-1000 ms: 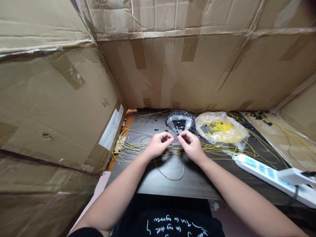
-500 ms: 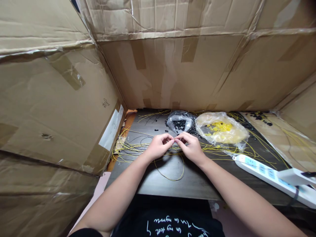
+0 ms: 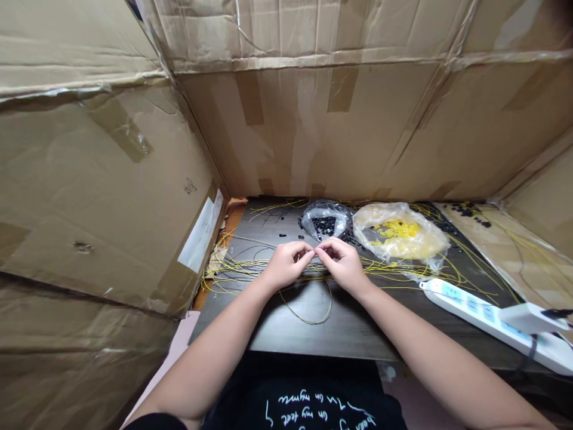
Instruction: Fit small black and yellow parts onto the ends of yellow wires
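My left hand and my right hand meet fingertip to fingertip above the middle of the table. Both are closed in a pinch. A thin yellow wire hangs in a loop beneath them; one side passes under my left hand and the other rises toward the joined fingertips. Whatever lies right between the fingertips is too small and covered to make out. Behind and below the hands, a bundle of yellow and dark wires stretches across the table.
Beyond my hands are a clear bag of small black parts and a bag of small yellow parts. A white power strip lies at the right. Cardboard walls enclose the dark table. Loose black pieces lie far right.
The whole view has shifted very slightly. My hands keep the same fingertip pinch, and the wire loop beneath them looks a touch smaller.
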A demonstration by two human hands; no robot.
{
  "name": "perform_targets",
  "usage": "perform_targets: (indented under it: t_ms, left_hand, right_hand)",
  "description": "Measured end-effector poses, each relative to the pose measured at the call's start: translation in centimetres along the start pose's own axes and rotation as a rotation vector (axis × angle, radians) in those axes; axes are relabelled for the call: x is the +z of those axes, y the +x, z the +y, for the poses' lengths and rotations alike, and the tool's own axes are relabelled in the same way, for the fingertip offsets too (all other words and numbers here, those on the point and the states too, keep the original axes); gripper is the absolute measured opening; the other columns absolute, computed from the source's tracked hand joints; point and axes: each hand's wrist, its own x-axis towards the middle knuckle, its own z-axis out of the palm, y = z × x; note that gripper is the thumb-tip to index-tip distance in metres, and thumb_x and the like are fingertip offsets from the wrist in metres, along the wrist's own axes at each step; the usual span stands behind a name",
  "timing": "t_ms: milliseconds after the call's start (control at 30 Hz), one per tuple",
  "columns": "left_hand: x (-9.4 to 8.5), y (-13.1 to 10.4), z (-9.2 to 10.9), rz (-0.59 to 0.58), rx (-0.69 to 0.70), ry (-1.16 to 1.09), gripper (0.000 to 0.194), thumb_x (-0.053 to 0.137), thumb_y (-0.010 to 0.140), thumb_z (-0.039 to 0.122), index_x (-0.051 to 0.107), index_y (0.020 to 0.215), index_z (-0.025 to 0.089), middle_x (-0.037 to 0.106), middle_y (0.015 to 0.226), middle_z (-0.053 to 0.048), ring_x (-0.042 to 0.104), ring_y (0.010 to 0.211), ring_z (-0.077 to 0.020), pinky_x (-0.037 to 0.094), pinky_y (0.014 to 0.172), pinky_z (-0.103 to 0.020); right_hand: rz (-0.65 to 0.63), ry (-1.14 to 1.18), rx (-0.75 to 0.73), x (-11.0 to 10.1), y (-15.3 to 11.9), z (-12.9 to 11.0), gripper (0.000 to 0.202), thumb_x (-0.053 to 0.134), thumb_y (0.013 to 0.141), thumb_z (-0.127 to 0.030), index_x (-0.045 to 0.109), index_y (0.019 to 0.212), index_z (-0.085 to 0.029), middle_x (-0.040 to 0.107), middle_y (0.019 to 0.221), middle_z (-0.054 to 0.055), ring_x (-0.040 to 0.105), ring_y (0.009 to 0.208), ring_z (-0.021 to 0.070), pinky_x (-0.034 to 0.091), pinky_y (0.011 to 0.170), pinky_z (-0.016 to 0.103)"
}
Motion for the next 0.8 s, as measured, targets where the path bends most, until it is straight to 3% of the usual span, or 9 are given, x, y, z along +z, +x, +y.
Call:
perform_targets:
  t_ms: [133, 433, 667, 800]
  left_hand:
    - [-0.11, -0.01, -0.01, 0.029, 0.052, 0.037, 0.027, 0.052, 0.095, 0.035, 0.067, 0.085, 0.015, 0.063, 0.075, -0.002, 0.050, 0.066, -0.0106, 0.038, 0.064, -0.023]
    - [-0.19, -0.08, -0.09, -0.044, -0.078, -0.157, 0.032, 0.054, 0.093, 0.041, 0.065, 0.082, 0.013, 0.052, 0.064, 0.002, 0.040, 0.056, -0.0081, 0.031, 0.053, -0.021]
    - [-0.08, -0.15, 0.00, -0.058, -0.055, -0.121, 0.030, 0.055, 0.092, 0.038, 0.065, 0.078, 0.013, 0.049, 0.060, 0.004, 0.038, 0.054, -0.0073, 0.030, 0.052, -0.020]
    - [-0.11, -0.23, -0.02, 0.008, 0.020, 0.017, 0.029, 0.054, 0.093, 0.036, 0.067, 0.081, 0.014, 0.054, 0.062, 0.002, 0.042, 0.055, -0.0083, 0.033, 0.054, -0.021]
  right_hand:
    - [0.013, 0.018, -0.008, -0.04, 0.01, 0.06, 0.019, 0.061, 0.091, -0.033, 0.070, 0.085, -0.018, 0.065, 0.083, 0.004, 0.056, 0.070, 0.0131, 0.044, 0.063, 0.027]
    - [-0.003, 0.121, 0.011, -0.35, 0.37, 0.45, 0.020, 0.066, 0.088, -0.036, 0.076, 0.092, -0.019, 0.066, 0.084, 0.005, 0.056, 0.069, 0.0133, 0.044, 0.061, 0.027]
    - [-0.086, 0.227, 0.101, -0.28, 0.39, 0.56, 0.024, 0.066, 0.087, -0.040, 0.073, 0.085, -0.017, 0.063, 0.081, 0.004, 0.051, 0.059, 0.0103, 0.041, 0.054, 0.025]
    - [-0.074, 0.211, 0.135, 0.00, 0.21, 0.67, 0.027, 0.063, 0.089, -0.043, 0.067, 0.084, -0.017, 0.058, 0.077, 0.003, 0.049, 0.060, 0.0106, 0.041, 0.053, 0.024]
